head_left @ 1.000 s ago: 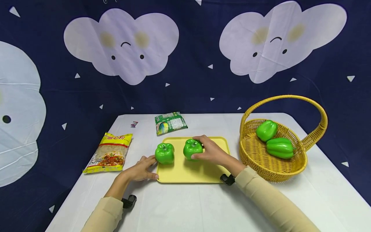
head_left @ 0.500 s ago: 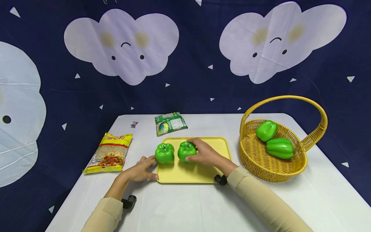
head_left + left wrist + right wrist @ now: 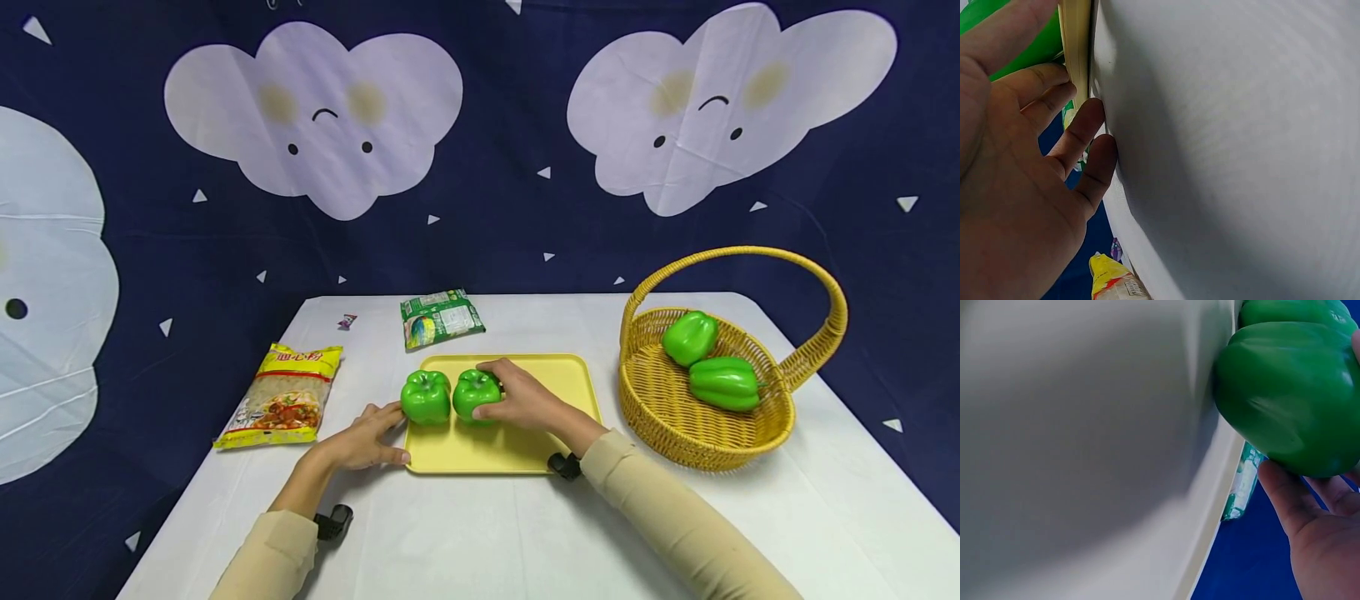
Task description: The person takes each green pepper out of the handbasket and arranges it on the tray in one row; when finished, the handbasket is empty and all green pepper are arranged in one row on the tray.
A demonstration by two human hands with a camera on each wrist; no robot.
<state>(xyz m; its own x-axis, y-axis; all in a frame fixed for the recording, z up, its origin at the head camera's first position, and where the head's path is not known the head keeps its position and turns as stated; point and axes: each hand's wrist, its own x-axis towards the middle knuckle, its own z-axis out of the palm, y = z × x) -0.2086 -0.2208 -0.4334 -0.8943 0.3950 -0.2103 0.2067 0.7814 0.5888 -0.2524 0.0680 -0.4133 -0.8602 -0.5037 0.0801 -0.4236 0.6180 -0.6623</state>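
Two green bell peppers are side by side on the left part of a yellow tray [image 3: 525, 454]. My right hand [image 3: 521, 398] grips the right-hand bell pepper [image 3: 474, 397] from its right side, thumb in front and fingers behind. In the right wrist view this bell pepper [image 3: 1288, 400] overlaps the other bell pepper. The left bell pepper [image 3: 426, 398] stands upright near the tray's left edge. Beside that edge rests my left hand [image 3: 367, 439], its fingers spread and loosely bent. In the left wrist view the fingertips of my left hand [image 3: 1029, 162] lie right at the tray rim [image 3: 1077, 50].
A wicker basket [image 3: 637, 408] with a tall handle holds two more green bell peppers [image 3: 723, 383] on the right. At the left lies a yellow-ended food packet [image 3: 285, 396]. Behind the tray are a green packet [image 3: 442, 319] and a small purple wrapped piece [image 3: 347, 322].
My right hand has moved left over the tray with its bell pepper, bringing it close beside the left one. My left hand has stayed in place.
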